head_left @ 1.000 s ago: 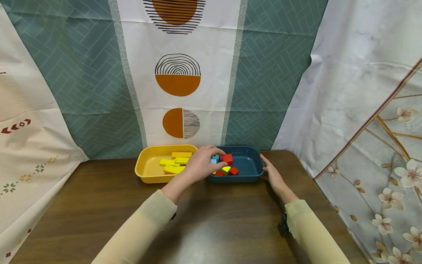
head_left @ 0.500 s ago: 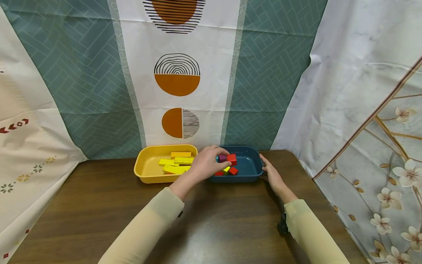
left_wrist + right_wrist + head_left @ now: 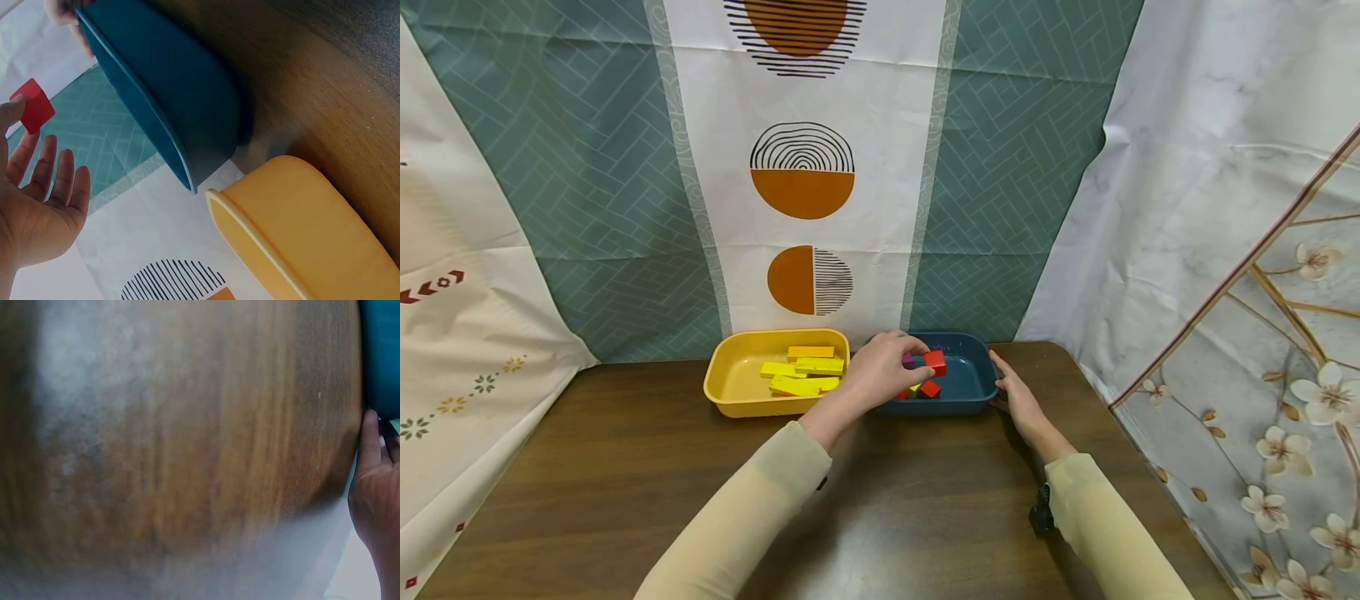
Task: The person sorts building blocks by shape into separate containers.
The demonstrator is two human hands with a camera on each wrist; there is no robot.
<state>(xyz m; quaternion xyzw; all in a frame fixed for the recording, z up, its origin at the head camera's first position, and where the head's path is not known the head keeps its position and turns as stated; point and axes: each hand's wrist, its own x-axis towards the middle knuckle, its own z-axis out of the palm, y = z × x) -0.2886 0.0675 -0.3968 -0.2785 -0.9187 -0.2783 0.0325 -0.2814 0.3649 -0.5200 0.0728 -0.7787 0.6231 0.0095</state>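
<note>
My left hand (image 3: 883, 367) pinches a red cube (image 3: 935, 362) between thumb and fingertips, over the dark blue tray (image 3: 966, 408). In the left wrist view the same red block (image 3: 37, 107) shows above the tray's rim, the other fingers spread loosely. Inside the tray lie a smaller red block (image 3: 930, 389) and a purple block (image 3: 907, 361); more blocks are partly hidden behind the left hand. At the tray's right end my right hand (image 3: 1018, 398) rests against the outer wall, its fingers fairly straight. The right wrist view shows this hand (image 3: 375, 481) beside the blue wall.
Left of the blue tray stands a yellow tray (image 3: 718, 400) holding several yellow blocks (image 3: 797, 385). Both trays sit at the back of the brown wooden table (image 3: 625, 467), close to a patterned cloth (image 3: 625, 183). A white floral cloth (image 3: 1210, 333) hangs at the right.
My left hand has moved a little to the right over the blue tray with the red cube in its pinch, and now covers more of the blocks. The right hand has stayed in place.
</note>
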